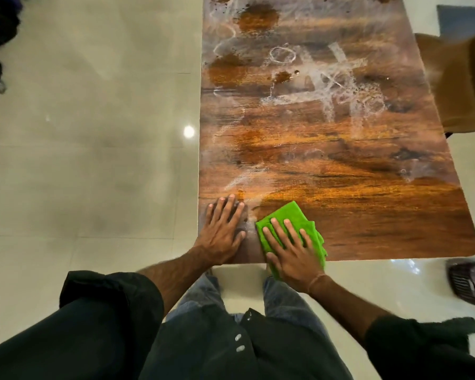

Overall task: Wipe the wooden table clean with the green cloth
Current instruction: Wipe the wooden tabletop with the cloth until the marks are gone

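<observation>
We press the green cloth (288, 215) flat under our right hand (292, 249), fingers straight and spread, at the near edge of the wooden table (340, 165). Just left of the cloth, our left hand (222, 234) lies flat on bare wood (holding nothing). White chalk marks (329, 78) lie well beyond the cloth.

Your right hand (291, 249) lay flat, fingers spread, pressing the green cloth (291, 215) onto the near edge of the wooden table (354, 193). Your left hand (222, 229) rested flat on the table's near left corner, just beside the cloth. White chalky marks (329, 78) and dark wet patches (255, 19) covered the far part of the table.
</observation>
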